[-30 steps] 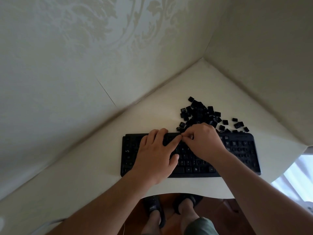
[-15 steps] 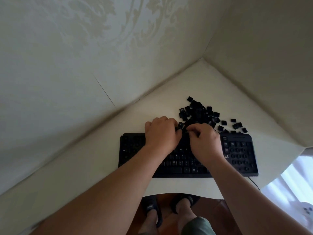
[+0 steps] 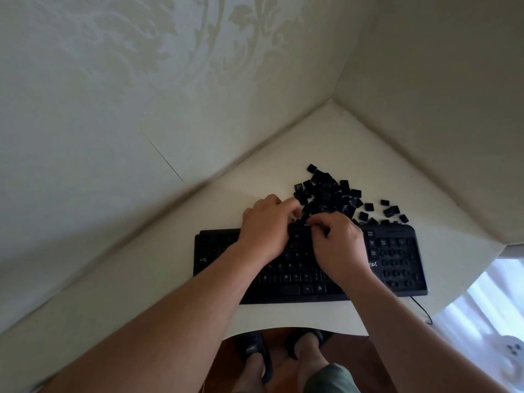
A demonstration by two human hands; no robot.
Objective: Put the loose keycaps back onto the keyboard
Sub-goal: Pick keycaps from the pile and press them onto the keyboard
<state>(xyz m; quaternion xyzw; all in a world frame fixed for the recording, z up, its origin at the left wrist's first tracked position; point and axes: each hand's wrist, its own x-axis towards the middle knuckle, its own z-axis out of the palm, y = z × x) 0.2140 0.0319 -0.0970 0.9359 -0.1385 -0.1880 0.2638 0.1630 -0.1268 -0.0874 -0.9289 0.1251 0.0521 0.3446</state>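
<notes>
Fingers [image 3: 319,222] of the right hand [image 3: 338,245] are curled down at the keyboard's [image 3: 397,259] far edge, apparently pinching a small dark cap, though the cap itself cannot be made out against the black keys. The left hand [image 3: 263,231] is laid over the upper rows, its fingers reaching toward the near edge of the pile [image 3: 329,194]; whether a cap is pinched there cannot be told. The loose keycaps are heaped on the desk [image 3: 283,177] just behind the keyboard, with a few strays [image 3: 391,211] scattered to the right.

The step in hand is judged to be the picking and sorting of a cap at the pile's edge, before seating. Many sockets on the numeric pad are seen bare, so the task is judged far from done. For the next move, the cap must be turned legend-up, matched to its empty socket, lined up squarely over the stem, and pressed straight down until it is seated.

Compared with a second ago, both hands have been carried up from the middle rows to the top edge and the pile, and the pinch between the two hands over the keys has been given up. The keyboard and the pile appear unmoved.
</notes>
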